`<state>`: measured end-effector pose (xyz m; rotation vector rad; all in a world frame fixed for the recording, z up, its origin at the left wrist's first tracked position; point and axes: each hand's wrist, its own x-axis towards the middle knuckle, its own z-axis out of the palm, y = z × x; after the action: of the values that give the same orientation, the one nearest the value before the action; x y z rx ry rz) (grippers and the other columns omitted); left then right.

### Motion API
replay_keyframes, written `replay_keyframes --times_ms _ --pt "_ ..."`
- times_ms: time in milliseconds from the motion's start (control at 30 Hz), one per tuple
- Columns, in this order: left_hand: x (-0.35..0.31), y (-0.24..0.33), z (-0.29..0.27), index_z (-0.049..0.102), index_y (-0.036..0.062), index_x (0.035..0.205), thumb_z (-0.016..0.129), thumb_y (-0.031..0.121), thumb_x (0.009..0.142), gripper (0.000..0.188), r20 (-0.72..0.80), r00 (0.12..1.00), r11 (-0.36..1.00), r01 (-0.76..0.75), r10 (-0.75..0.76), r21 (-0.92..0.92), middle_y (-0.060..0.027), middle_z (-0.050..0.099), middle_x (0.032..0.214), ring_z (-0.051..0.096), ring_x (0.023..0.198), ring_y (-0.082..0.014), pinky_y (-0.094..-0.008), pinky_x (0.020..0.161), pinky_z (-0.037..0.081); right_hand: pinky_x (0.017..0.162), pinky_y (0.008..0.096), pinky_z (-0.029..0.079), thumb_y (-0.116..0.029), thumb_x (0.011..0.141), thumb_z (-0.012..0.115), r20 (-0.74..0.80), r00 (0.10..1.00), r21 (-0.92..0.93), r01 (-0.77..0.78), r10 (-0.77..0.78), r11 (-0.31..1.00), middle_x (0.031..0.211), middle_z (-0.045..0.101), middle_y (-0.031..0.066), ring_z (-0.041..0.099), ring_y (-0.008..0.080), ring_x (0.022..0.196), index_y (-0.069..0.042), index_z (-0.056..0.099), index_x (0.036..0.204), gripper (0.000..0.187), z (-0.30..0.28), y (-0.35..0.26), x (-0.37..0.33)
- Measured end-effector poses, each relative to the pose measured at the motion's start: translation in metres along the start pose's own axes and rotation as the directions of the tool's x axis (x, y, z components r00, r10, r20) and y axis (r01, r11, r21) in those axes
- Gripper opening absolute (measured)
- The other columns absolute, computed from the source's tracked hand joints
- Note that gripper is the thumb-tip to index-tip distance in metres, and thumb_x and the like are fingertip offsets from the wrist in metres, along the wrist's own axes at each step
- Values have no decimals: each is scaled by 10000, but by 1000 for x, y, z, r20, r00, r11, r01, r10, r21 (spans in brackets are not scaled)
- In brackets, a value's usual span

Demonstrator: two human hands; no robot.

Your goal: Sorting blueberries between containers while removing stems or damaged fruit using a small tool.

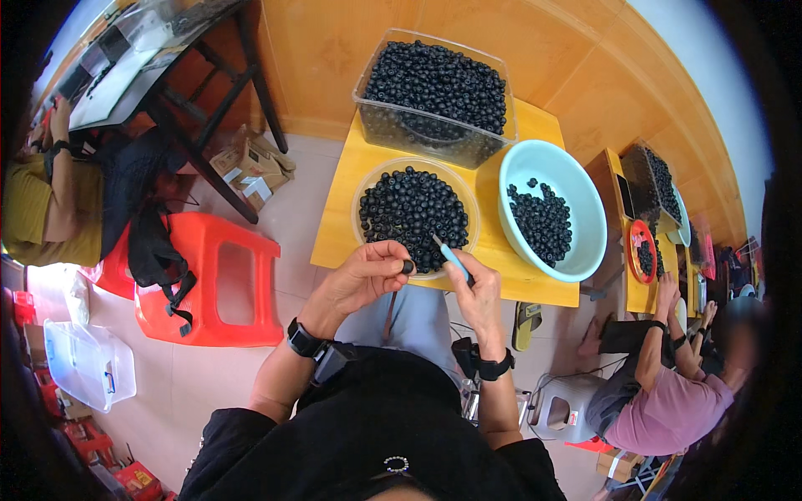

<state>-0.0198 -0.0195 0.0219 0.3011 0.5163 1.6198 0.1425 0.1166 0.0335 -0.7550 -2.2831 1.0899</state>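
Note:
Between the thumb and fingertips of my left hand is a single round black bead. My right hand is closed around a slim tool with a light blue handle. A thin metal tip points from it toward the bead, slightly apart from it; the tip's exact shape is too small to tell. Just beyond both hands sits a round clear bowl heaped with black beads. To its right stands a pale turquoise basin with more black beads on its bottom.
A clear rectangular bin full of black beads stands at the back of the yellow table. Red stools and a dark table are on the left. Other people sit at left and right. A clear plastic box lies on the floor.

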Motion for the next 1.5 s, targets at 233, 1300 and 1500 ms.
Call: replay_keyframes --times_ms 233,1300,1500 --pt "7 -5 -1 521 69 954 627 41 815 177 -45 999 999 28 -27 18 -49 626 882 630 746 -121 -218 666 531 541 163 351 -35 729 716 204 978 494 -132 34 860 723 476 -45 424 21 609 -32 649 987 267 8 -41 1" --pt "46 -14 -43 609 -19 821 659 38 716 130 -78 854 45 64 514 997 -157 628 771 622 696 -278 -341 626 496 583 203 363 -52 770 661 -477 879 -56 -39 7 998 699 456 -40 419 60 636 -28 644 970 203 -87 39 25" --pt "57 -28 -20 583 15 768 686 84 692 146 -74 816 -181 214 574 960 -149 568 761 574 778 -355 -444 658 458 558 225 342 -43 785 632 -365 930 -50 -68 46 996 691 485 -4 402 80 608 2 633 906 129 -41 39 -3"
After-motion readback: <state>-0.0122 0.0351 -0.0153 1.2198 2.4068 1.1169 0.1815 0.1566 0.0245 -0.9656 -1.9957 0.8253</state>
